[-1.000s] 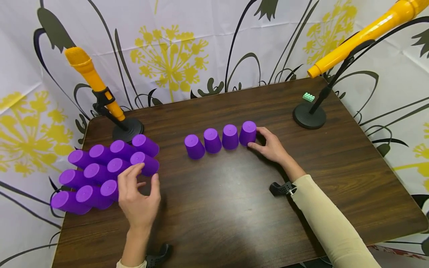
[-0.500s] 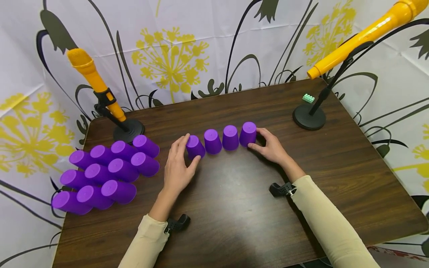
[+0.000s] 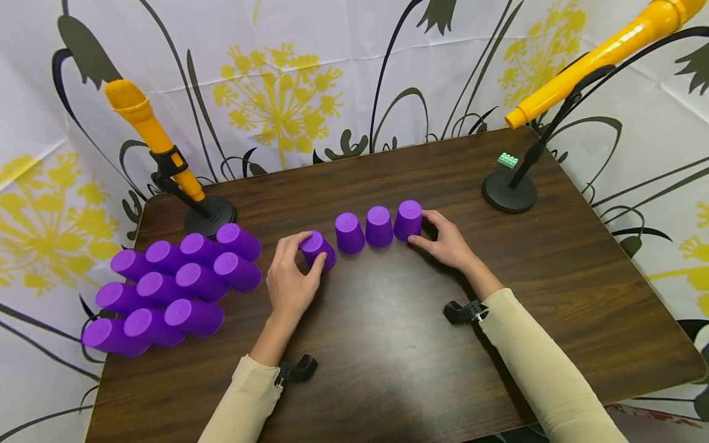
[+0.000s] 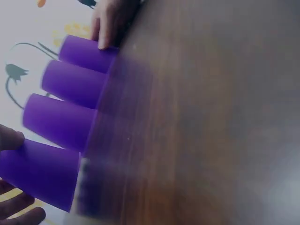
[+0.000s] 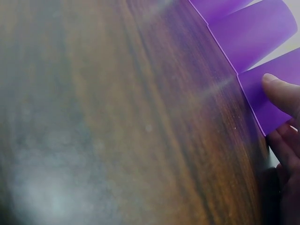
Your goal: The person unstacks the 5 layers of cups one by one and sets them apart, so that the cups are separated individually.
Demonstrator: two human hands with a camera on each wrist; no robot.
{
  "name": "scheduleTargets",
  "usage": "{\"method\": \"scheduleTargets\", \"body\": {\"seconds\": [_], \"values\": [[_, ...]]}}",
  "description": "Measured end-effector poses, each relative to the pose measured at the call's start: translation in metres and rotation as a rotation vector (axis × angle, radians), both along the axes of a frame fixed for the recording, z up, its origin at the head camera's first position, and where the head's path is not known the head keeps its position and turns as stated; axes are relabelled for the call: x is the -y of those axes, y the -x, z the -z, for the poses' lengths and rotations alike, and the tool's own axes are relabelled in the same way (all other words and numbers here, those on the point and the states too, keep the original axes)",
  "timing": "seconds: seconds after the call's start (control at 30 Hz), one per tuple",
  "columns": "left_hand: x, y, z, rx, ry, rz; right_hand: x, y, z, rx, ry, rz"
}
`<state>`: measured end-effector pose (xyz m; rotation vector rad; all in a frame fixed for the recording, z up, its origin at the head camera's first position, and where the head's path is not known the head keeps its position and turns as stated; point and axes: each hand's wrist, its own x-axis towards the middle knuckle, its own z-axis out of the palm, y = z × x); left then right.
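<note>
A short row of upside-down purple cups stands mid-table in the head view. My left hand grips the leftmost cup between thumb and fingers; this cup sits slightly nearer me than the others and apart from them. Whether its rim touches the table I cannot tell. In the left wrist view the same cup has my thumb on one side and fingers on the other. At the other end, my right hand holds the rightmost cup. Two cups stand between, one left and one right.
On the left, several more upside-down purple cups stand in close rows. Behind them is a yellow microphone on a black stand. Another yellow microphone leans in from the right, with a small green toy brick by its base.
My left hand has come across from the cup group to the row's left end, gripped the end cup and drawn it slightly toward me and left. My right hand has stayed put.
</note>
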<state>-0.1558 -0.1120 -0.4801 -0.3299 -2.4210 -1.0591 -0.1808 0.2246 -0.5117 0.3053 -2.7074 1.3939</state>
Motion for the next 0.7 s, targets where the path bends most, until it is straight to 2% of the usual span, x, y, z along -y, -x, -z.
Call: {"method": "scheduleTargets", "body": {"seconds": [0.13, 0.2, 0.33, 0.4, 0.47, 0.57, 0.7], "values": [[0.019, -0.025, -0.005, 0.026, -0.020, -0.035, 0.000, 0.001, 0.001, 0.011, -0.003, -0.003], [0.032, -0.040, -0.007, 0.039, -0.012, -0.073, -0.001, 0.000, 0.002, 0.011, -0.004, -0.003], [0.060, -0.067, -0.009, 0.016, 0.008, -0.194, 0.000, 0.000, 0.001, 0.007, -0.007, -0.005], [0.072, -0.077, -0.010, 0.001, 0.031, -0.267, 0.000, 0.000, 0.000, 0.002, -0.002, -0.005], [0.082, -0.083, -0.012, -0.013, 0.058, -0.333, 0.000, 0.001, -0.001, -0.005, 0.004, -0.005], [0.092, -0.088, -0.013, -0.027, 0.104, -0.410, 0.000, 0.000, 0.000, -0.008, 0.009, -0.003], [0.099, -0.088, -0.014, -0.036, 0.127, -0.456, 0.000, 0.000, 0.001, -0.003, 0.003, -0.004]]}}
